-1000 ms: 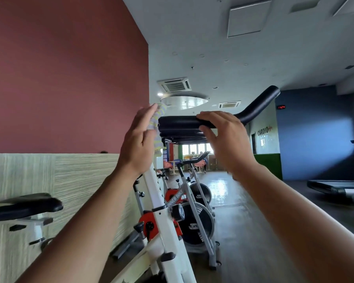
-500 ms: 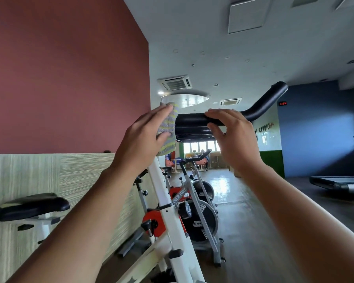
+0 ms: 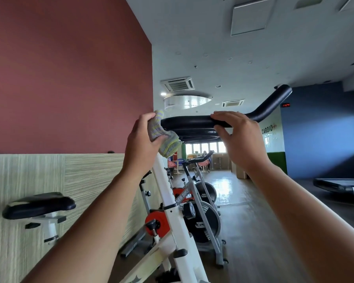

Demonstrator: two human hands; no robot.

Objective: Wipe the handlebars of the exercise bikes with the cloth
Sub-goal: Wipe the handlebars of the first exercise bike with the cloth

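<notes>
The left grip (image 3: 143, 144) pinches a striped knit cloth (image 3: 165, 142), bunched against the near left end of the black handlebar (image 3: 189, 122); a loose tail of cloth hangs below the thumb. The right grip (image 3: 236, 135) curls over the bar's middle, thumb beneath, steadying it. I judge the cloth light, soft and liable to slide out of the fingers, so I would hold it by the wad, not the tail. The bar looks padded, stiff and fixed to the white bike frame (image 3: 172, 203); it should take firm pressure. Its upturned right horn (image 3: 274, 103) rises well apart from the cloth.
</notes>
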